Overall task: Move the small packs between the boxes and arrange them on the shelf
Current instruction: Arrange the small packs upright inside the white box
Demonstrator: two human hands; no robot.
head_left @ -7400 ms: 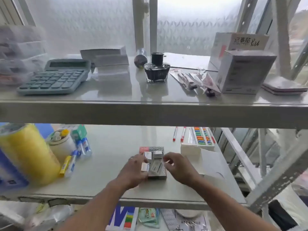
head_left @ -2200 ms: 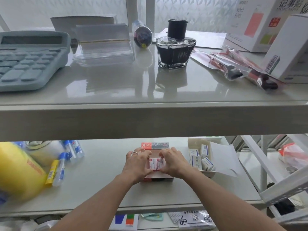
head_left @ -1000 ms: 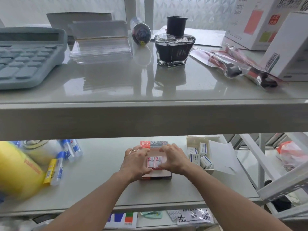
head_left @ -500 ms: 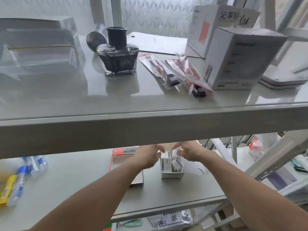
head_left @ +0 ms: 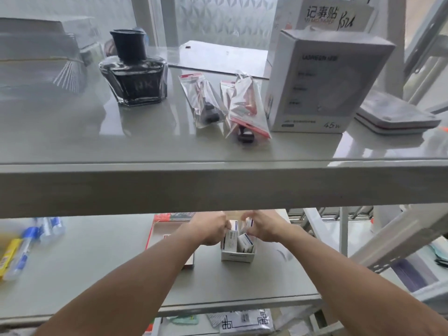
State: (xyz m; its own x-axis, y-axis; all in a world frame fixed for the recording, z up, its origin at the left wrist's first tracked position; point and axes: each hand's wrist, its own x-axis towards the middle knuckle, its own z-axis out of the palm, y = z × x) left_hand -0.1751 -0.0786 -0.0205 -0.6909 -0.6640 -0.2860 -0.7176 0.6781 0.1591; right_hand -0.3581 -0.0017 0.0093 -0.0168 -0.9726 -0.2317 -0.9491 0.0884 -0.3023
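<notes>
On the lower shelf (head_left: 97,270) of a grey rack, a white carton (head_left: 237,255) of small packs (head_left: 231,237) sits at center, a flat red-edged box (head_left: 167,229) at its 9 o'clock. The left hand (head_left: 210,229) and right hand (head_left: 263,226) each pinch a pack over the carton. The packs look light, stiff and crushable, best held by their side faces.

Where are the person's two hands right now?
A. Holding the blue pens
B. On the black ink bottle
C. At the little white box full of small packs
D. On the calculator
C: both the left hand and the right hand reach under the upper shelf to the small open white cardboard box on the lower shelf, fingers on the small white packs standing in it.
</notes>
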